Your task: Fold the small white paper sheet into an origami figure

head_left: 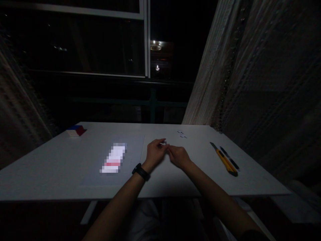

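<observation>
My left hand (155,152), with a dark watch (141,171) on its wrist, is above the middle of the white table (160,184). Its thumb and fingers close on a small whitish piece (165,143), too small and dim to name. My right hand (179,155) meets it from the right, fingers pinched at the same spot; whether they grip the piece too is hidden. Beyond the hands lie several small white bits with dark marks (182,134), perhaps paper.
On the left, a lit, pixelated screen (114,159) lies on a pale sheet (136,147). A coloured puzzle cube (75,131) stands at the far left. To the right are a yellow utility knife (225,161), blade exposed, and a pen (229,158). A curtain (203,83) hangs behind.
</observation>
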`<state>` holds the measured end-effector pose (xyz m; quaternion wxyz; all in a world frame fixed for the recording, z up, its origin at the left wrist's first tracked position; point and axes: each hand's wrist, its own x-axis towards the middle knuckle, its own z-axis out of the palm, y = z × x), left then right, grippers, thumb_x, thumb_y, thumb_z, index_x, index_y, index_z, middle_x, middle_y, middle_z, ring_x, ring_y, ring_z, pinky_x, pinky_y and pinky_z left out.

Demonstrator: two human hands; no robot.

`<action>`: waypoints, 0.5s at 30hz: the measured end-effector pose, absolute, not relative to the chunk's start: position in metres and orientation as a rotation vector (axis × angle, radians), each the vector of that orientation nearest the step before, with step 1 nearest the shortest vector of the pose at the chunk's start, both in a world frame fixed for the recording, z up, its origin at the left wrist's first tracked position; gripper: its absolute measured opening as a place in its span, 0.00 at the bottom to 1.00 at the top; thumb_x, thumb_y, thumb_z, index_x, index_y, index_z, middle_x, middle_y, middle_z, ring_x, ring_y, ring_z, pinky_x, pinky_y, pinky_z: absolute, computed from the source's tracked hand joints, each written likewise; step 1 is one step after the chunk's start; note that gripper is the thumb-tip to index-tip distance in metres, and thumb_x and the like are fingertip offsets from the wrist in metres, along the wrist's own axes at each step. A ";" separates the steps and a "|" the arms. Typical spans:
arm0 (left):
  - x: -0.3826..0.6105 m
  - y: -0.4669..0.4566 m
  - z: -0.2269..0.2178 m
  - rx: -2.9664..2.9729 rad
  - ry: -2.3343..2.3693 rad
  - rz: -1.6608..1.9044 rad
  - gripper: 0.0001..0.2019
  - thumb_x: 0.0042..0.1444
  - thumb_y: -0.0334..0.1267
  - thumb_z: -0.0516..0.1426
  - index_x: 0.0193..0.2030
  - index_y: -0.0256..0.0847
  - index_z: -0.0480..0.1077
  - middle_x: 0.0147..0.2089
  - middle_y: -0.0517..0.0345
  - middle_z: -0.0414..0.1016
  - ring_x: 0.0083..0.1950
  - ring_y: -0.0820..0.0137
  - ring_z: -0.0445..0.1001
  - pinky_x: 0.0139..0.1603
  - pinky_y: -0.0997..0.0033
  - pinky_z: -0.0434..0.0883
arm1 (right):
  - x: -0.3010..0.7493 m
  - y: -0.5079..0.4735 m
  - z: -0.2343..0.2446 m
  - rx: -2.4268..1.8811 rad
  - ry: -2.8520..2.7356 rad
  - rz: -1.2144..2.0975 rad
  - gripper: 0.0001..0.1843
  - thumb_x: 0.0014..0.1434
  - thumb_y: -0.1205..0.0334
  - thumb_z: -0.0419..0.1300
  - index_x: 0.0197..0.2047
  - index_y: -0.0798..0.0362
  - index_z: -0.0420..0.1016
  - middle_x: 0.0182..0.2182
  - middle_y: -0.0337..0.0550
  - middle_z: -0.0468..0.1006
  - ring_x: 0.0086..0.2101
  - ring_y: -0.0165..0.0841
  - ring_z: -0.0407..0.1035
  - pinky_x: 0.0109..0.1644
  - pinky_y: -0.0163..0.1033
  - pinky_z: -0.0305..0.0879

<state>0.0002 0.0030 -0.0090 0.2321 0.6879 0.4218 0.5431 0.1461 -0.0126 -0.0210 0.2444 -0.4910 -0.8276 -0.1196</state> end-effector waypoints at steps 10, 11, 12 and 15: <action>-0.001 0.001 -0.008 1.902 1.213 1.445 0.09 0.51 0.43 0.56 0.32 0.40 0.73 0.31 0.57 0.76 0.33 0.70 0.73 0.35 0.72 0.69 | 0.145 -0.014 -0.020 -1.340 -2.262 -0.348 0.13 0.60 0.64 0.48 0.42 0.55 0.71 0.32 0.46 0.79 0.30 0.32 0.72 0.35 0.33 0.61; -0.001 0.001 -0.008 1.904 1.215 1.450 0.10 0.52 0.43 0.56 0.32 0.40 0.73 0.31 0.57 0.76 0.33 0.70 0.73 0.35 0.72 0.68 | 0.144 -0.015 -0.019 -1.340 -2.261 -0.348 0.13 0.61 0.64 0.47 0.42 0.55 0.71 0.32 0.46 0.79 0.30 0.32 0.72 0.34 0.33 0.61; -0.001 0.001 -0.008 1.906 1.218 1.455 0.10 0.52 0.43 0.55 0.32 0.40 0.73 0.31 0.57 0.76 0.33 0.70 0.73 0.35 0.72 0.68 | 0.144 -0.015 -0.018 -1.342 -2.261 -0.348 0.13 0.61 0.63 0.47 0.43 0.55 0.71 0.32 0.46 0.79 0.30 0.32 0.72 0.34 0.33 0.60; -0.002 0.002 -0.007 1.905 1.222 1.464 0.11 0.52 0.44 0.55 0.33 0.40 0.74 0.32 0.56 0.76 0.33 0.71 0.73 0.34 0.72 0.68 | 0.143 -0.017 -0.017 -1.350 -2.258 -0.354 0.13 0.61 0.62 0.47 0.41 0.55 0.71 0.31 0.46 0.79 0.30 0.32 0.72 0.34 0.33 0.60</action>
